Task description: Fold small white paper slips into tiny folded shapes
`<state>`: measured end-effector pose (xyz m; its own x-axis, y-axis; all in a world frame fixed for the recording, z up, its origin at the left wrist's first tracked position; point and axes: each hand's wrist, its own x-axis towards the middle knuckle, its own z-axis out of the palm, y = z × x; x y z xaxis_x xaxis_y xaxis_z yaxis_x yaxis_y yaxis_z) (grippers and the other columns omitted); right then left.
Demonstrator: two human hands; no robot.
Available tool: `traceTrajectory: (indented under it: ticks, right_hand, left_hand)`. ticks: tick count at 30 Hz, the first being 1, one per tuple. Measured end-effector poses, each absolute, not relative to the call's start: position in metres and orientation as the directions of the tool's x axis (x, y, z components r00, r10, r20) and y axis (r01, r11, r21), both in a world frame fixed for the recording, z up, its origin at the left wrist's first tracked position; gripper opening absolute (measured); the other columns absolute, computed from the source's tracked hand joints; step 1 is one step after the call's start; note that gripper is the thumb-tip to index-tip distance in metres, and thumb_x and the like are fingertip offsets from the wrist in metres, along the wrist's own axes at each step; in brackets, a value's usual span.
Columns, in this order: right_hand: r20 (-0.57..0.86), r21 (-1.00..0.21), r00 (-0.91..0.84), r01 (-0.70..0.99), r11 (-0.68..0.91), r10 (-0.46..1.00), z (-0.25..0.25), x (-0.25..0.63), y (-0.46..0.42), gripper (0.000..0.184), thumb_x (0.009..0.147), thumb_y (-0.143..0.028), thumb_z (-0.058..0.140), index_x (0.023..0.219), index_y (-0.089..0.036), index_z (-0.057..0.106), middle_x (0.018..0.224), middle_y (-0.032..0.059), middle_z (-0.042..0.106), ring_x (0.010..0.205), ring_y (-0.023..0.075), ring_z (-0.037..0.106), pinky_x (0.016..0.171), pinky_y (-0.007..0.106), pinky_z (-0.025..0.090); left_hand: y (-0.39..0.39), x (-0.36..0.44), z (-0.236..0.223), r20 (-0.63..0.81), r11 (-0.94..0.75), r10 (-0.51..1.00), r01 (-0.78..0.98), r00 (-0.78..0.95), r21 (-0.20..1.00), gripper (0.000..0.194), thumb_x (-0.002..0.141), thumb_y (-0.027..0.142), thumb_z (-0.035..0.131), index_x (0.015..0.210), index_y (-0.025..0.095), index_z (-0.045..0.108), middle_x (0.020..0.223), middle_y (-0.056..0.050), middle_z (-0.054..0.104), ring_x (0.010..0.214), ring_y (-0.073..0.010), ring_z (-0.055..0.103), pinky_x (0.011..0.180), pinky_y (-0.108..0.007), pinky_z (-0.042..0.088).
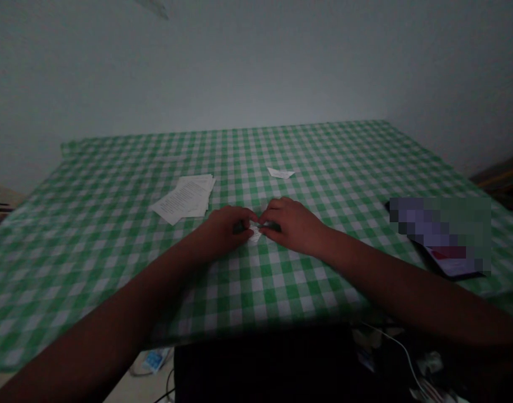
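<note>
Between my two hands is a small piece of white printed paper, partly covered by my fingers. My left hand pinches it from the left, thumb below and fingers above. From the right, my right hand grips the same paper in a similar pinch. The fingertips of both hands nearly meet over it. Beyond my right hand, a folded paper boat shape with printed text lies on the cloth. To the upper left of my left hand is a loose stack of printed paper sheets.
A green and white checked tablecloth covers the table, which stands against a pale wall. On the right lies a dark-edged device with a lit screen, partly pixelated. Below the front edge, a white cable and clutter show on the floor.
</note>
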<state>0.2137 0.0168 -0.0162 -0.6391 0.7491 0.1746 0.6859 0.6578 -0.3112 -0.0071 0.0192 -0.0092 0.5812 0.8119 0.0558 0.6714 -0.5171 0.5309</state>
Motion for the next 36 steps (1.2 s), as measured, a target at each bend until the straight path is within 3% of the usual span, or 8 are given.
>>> traceTrajectory:
  ticks: [8,14,24,28,32,36]
  right_hand:
    - [0.185,-0.353,-0.625,0.678,0.645,0.759,-0.018,0.21,0.018,0.016,0.091,-0.032,0.06,0.096,-0.02,0.07,0.094,0.0062,0.064,0.093,0.0217,0.055,0.081,0.035,0.041]
    - [0.175,-0.368,-0.613,0.685,0.628,0.771,-0.015,0.206,0.008,0.022,0.087,-0.038,0.065,0.098,-0.019,0.068,0.093,0.0071,0.065,0.091,0.0224,0.056,0.081,0.035,0.042]
    - [0.205,-0.469,-0.533,0.683,0.56,0.821,-0.024,0.201,0.004,0.016,0.082,-0.032,0.07,0.091,-0.019,0.064,0.09,0.0046,0.065,0.088,0.0207,0.056,0.081,0.035,0.041]
    - [0.245,-0.532,-0.502,0.646,0.548,0.829,-0.023,0.199,0.002,0.011,0.081,-0.025,0.07,0.087,-0.02,0.062,0.087,0.0031,0.066,0.087,0.02,0.057,0.08,0.034,0.042]
    - [0.259,-0.611,-0.477,0.592,0.526,0.84,-0.018,0.199,0.002,0.01,0.081,-0.021,0.07,0.086,-0.021,0.061,0.086,0.0021,0.066,0.085,0.0186,0.059,0.078,0.032,0.043]
    - [0.283,-0.669,-0.43,0.552,0.498,0.857,-0.016,0.203,0.005,0.007,0.082,-0.021,0.069,0.083,-0.02,0.062,0.082,0.0013,0.066,0.08,0.0167,0.059,0.074,0.031,0.044]
  left_hand:
    - [0.022,-0.009,-0.011,0.009,-0.515,0.818,0.727,0.574,0.454,0.03,0.086,0.033,0.062,0.114,0.022,0.065,0.111,-0.007,0.06,0.105,-0.0251,0.055,0.096,-0.046,0.043]
    - [0.017,-0.005,-0.007,0.049,-0.544,0.813,0.726,0.581,0.42,0.022,0.088,0.028,0.06,0.108,0.025,0.068,0.107,-0.005,0.06,0.102,-0.0232,0.056,0.092,-0.043,0.043]
    - [0.019,-0.006,-0.011,0.075,-0.589,0.779,0.684,0.623,0.429,0.015,0.088,0.025,0.056,0.101,0.02,0.063,0.108,-0.006,0.06,0.105,-0.0237,0.053,0.093,-0.042,0.041]
    - [0.017,-0.005,-0.01,0.058,-0.579,0.769,0.655,0.637,0.485,0.012,0.086,0.022,0.054,0.097,0.019,0.058,0.097,-0.005,0.062,0.091,-0.0206,0.055,0.083,-0.036,0.043]
    - [0.014,-0.003,-0.006,0.002,-0.484,0.79,0.621,0.613,0.616,0.009,0.087,0.024,0.052,0.093,0.02,0.057,0.079,0.0,0.059,0.07,-0.0151,0.053,0.064,-0.028,0.04]
    - [0.013,-0.005,-0.004,0.023,-0.372,0.854,0.578,0.521,0.727,0.011,0.089,0.032,0.054,0.09,0.021,0.055,0.076,0.001,0.059,0.068,-0.0141,0.054,0.062,-0.027,0.041]
